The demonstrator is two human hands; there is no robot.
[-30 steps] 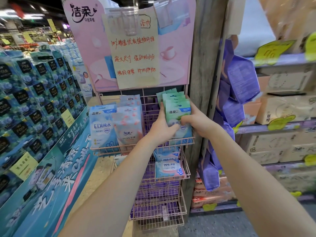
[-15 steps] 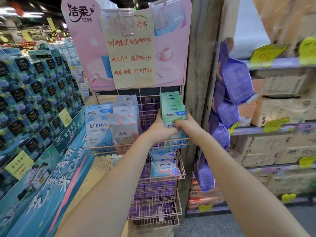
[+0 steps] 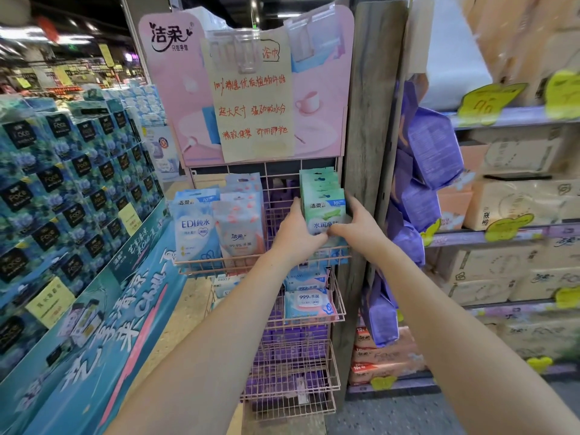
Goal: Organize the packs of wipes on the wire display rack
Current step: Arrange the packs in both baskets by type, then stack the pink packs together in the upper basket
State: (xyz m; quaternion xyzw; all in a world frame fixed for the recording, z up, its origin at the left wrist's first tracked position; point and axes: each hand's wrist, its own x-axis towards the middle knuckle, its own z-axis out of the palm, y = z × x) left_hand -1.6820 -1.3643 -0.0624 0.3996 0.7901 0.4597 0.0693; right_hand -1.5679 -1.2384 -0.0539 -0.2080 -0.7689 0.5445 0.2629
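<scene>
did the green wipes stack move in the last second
Yes. The green packs, leaning left before, now stand upright, shifted right toward the wooden post.

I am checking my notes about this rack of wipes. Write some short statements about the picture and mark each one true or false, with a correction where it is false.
1. The left hand and the right hand both hold the green packs in the top basket. True.
2. The green packs stand at the left end of the top basket. False: they stand at its right end; the blue packs are at the left end.
3. The pink packs stand right beside the blue packs. True.
4. The second basket holds no packs. False: packs marked 999 lie in it.
</scene>
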